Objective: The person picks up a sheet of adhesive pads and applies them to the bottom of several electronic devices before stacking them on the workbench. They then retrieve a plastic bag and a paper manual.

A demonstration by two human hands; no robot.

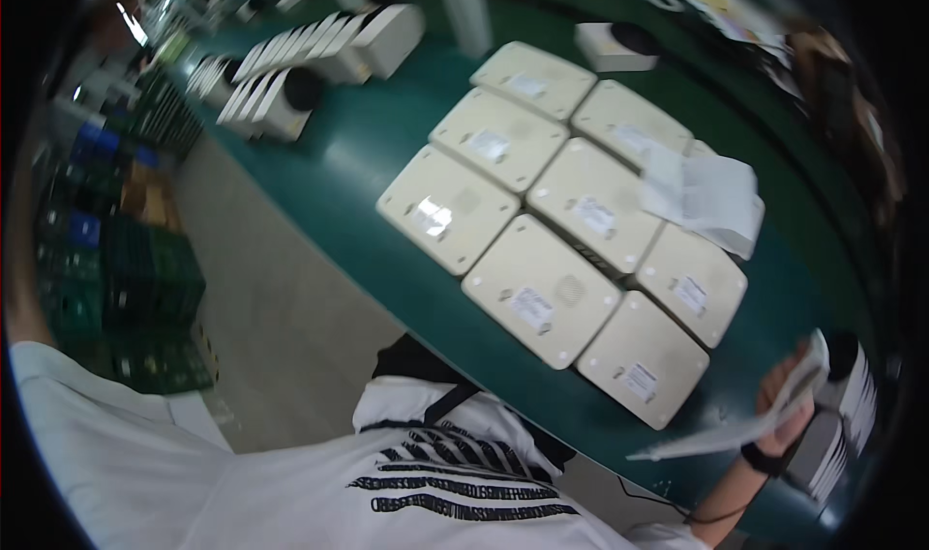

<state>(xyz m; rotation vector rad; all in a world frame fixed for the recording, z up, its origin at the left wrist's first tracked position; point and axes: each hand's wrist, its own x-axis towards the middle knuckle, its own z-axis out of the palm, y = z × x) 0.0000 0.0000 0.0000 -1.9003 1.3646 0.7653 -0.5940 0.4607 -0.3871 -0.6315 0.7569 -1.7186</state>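
My right hand [786,405], with a dark band at the wrist, grips a thin white sheet [721,438] at the right end of the green table. The sheet is blurred and sticks out to the left of the hand. Beside that hand stand white and grey housings [824,453]. Several flat cream-coloured device housings [542,298] lie in rows on the table, most with a white label showing. Loose white sheets [711,197] rest over the far right ones. My left arm reaches up along the left rim; my left hand [114,23] is dark and smeared, its fingers unclear.
Upright white housings [334,47] stand in rows along the far left of the table [339,178]. Another white box with a black round part [617,45] sits at the back. Green crates [145,279] are stacked on the floor to the left. A cable [648,497] hangs near my right forearm.
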